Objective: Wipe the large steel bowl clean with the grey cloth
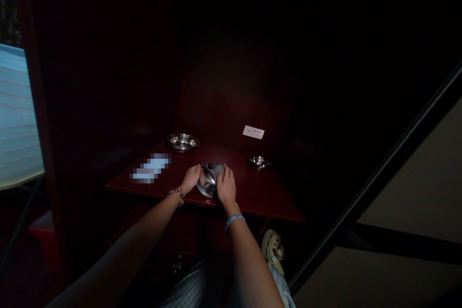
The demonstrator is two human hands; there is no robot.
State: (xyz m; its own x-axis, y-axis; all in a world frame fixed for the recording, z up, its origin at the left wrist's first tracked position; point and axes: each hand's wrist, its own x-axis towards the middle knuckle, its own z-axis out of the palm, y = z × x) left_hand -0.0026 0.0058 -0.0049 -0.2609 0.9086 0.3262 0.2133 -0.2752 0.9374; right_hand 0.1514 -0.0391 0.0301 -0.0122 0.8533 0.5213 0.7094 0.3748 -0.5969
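A shiny steel dish (206,186) is between my hands over the front part of the dark red shelf (252,197). On its left rim, my left hand (190,179) is closed, fingers wrapped round the edge. My right hand (226,186) is closed over a grey cloth (217,170) and presses it against the dish's right side. Whether the dish rests on the shelf or is tilted just above it, I cannot tell. Behind to the left stands a larger steel bowl (183,143), and a small steel bowl (259,163) sits at the right.
A blurred pale flat item (150,168) lies at the shelf's left. A white socket plate (253,132) is on the back wall. Dark walls close in both sides. Below are a foot in a pale clog (271,245) and, far left, a red bin (45,231).
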